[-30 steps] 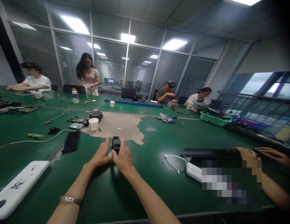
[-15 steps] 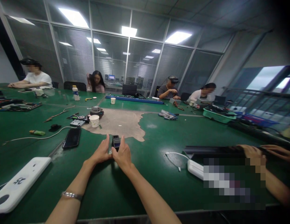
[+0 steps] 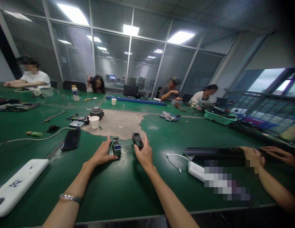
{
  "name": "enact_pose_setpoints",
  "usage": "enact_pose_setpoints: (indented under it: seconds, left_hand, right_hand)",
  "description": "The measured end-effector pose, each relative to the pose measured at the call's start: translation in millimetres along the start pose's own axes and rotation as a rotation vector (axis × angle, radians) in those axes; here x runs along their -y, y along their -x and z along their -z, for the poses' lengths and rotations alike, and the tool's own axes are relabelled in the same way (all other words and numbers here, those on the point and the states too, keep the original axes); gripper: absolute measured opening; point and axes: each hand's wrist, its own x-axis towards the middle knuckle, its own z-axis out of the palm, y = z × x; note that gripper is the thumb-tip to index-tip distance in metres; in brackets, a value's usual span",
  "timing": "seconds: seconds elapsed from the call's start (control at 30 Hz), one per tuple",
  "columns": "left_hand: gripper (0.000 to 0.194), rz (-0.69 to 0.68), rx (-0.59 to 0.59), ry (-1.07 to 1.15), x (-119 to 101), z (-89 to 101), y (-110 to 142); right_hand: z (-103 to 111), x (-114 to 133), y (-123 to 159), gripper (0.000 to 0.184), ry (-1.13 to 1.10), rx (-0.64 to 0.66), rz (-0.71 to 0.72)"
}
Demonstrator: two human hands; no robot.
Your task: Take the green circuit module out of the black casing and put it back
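Lying far left on the green bench (image 3: 114, 196) is a white elongated device (image 3: 23, 185) with dark handwriting on top; beyond it we log a green item (image 3: 34, 134), too small to identify. Next right, a black phone (image 3: 70, 140) lies flat, a metal-cased part (image 3: 77, 124) just beyond it, then a paper cup (image 3: 93, 122) upright on the beige patch (image 3: 125, 122). Left hand (image 3: 102, 154) next: half open, thumb and index spread in a wide C, thumb tip at the near end of a small circuit board (image 3: 117, 147). We can't tell whether its other fingers grip the board. The board is on our side of the beige patch, between both hands, bluish screen-like piece showing. Right of it and apart, we have a black housing (image 3: 137, 139) with rectangular openings, held in the right hand (image 3: 144, 152), thumb on the near side, fingers closed round the right side. Further right we tag bunched grey gloves (image 3: 169, 116) farther back, and nearer us a white cable (image 3: 176, 155) looping from a white block (image 3: 196, 171), partly pixelated. Behind that lies a black rail (image 3: 214, 152); a co-worker's hand (image 3: 253, 155) rests at its right part.
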Motion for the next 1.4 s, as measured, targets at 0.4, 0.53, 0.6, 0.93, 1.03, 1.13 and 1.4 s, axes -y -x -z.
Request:
enact_pose_setpoints:
  seconds: [0.4,0.53,0.6,0.93,1.03,1.13,1.4]
  left_hand:
    - [0.127,0.03,0.04,-0.002,-5,3.0,-1]
    - [0.127,0.039,0.051,-0.004,-8,4.7,0]
    - [0.129,0.046,0.061,-0.004,-11,5.9,0]
    - [0.125,0.024,0.084,0.018,-16,7.2,-1]
    - [0.124,0.009,0.091,0.0,-13,6.4,-1]
    - [0.125,0.008,0.09,-0.019,-11,5.4,-1]
    - [0.129,-0.009,0.047,-0.03,-6,2.1,0]
  right_hand:
    - [-9,-25,16,0.084,0.044,0.047,-0.043]
    - [-10,-31,20,0.089,0.047,0.03,-0.023]
    - [-10,-33,21,0.091,0.034,0.0,0.003]
    - [-12,-34,21,0.078,-0.025,0.001,-0.003]
    - [-9,-31,21,0.077,-0.07,0.001,-0.02]
    - [-7,-21,19,0.076,-0.163,0.005,-0.039]
    - [-18,44,2,0.08,-0.334,0.084,0.032]
